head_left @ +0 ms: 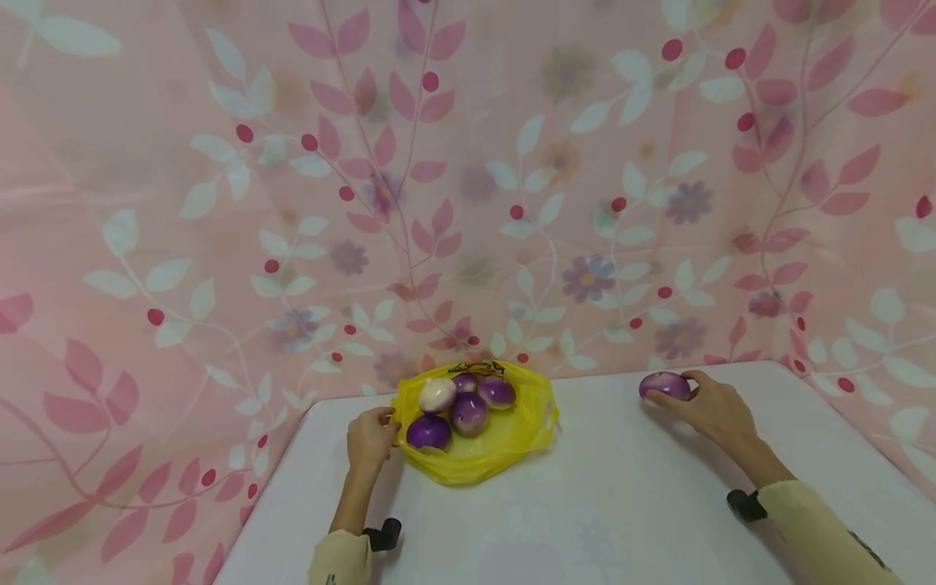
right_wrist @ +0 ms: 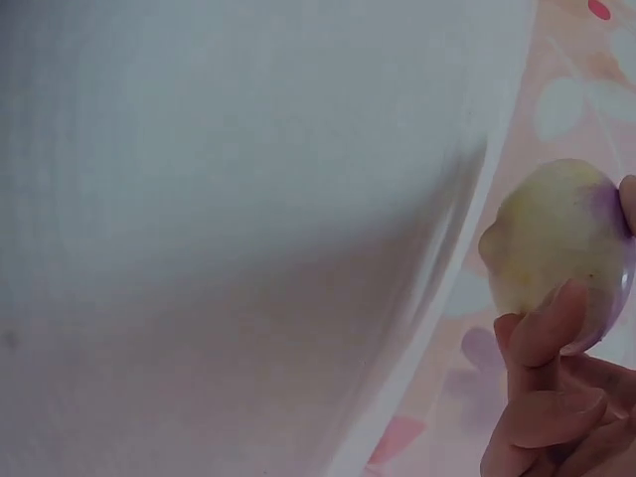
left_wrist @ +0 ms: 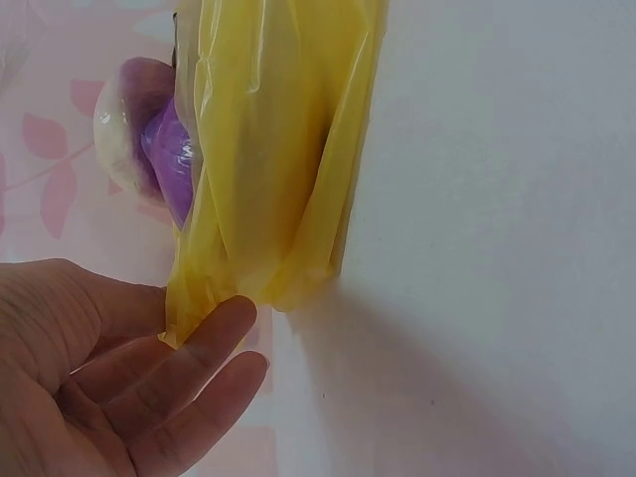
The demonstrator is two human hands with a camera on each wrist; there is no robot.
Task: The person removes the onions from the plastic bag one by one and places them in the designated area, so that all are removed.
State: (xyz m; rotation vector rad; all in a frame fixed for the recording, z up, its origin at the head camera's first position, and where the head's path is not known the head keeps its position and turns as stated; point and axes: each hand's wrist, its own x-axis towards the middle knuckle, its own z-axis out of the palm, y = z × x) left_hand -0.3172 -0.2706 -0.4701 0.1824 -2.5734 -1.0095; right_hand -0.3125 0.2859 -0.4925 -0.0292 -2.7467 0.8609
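A yellow plastic bag (head_left: 475,463) lies on the table with its mouth spread wide. Inside show several glossy, round, purple-and-white onion-like vegetables (head_left: 470,413); one of them is mostly white (head_left: 437,396). My left hand (head_left: 371,439) pinches the bag's left edge between thumb and fingers, as the left wrist view shows up close. Off to the right, my right hand (head_left: 712,406) grips another purple onion-like vegetable (head_left: 664,387) near the table's far edge. In the right wrist view this vegetable's pale end (right_wrist: 552,238) with a small nub faces the camera.
A white-covered table (head_left: 585,504) spreads beneath both hands. Behind it hangs a pink floral cloth (head_left: 483,203), close to the table's far edge. Black wrist straps (head_left: 746,505) sit at both sleeve cuffs.
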